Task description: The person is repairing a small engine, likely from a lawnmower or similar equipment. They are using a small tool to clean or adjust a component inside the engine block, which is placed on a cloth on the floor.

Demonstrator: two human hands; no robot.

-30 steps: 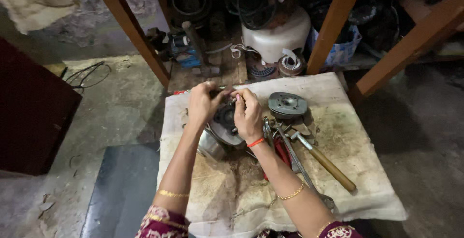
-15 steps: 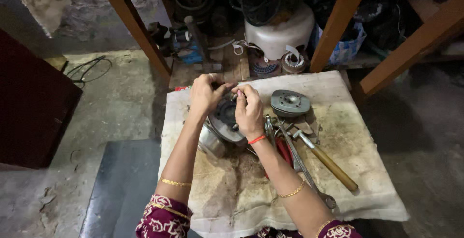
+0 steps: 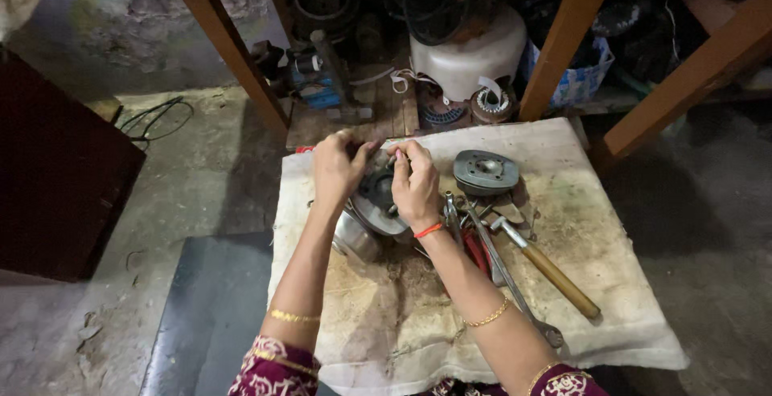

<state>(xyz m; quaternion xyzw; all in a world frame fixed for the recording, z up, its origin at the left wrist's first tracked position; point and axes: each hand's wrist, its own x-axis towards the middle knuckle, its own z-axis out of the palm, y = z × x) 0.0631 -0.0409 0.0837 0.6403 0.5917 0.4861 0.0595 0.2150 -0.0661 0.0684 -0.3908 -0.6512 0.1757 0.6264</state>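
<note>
Both hands, left hand (image 3: 338, 167) and right hand (image 3: 414, 183), pinch the top edge of the grey motor housing (image 3: 378, 203), just left of the round metal cover (image 3: 485, 171); it looks heavy, rigid, greasy, best held by its rim

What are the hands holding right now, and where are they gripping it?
Both the left hand and right hand grip the round metal motor part at its upper rim.

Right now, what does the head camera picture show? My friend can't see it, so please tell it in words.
Two bare hands, left hand and right hand, grip a round grey metal motor part on a stained cloth. Beside it lie a grey metal disc, a wooden-handled hammer and other tools.
</note>
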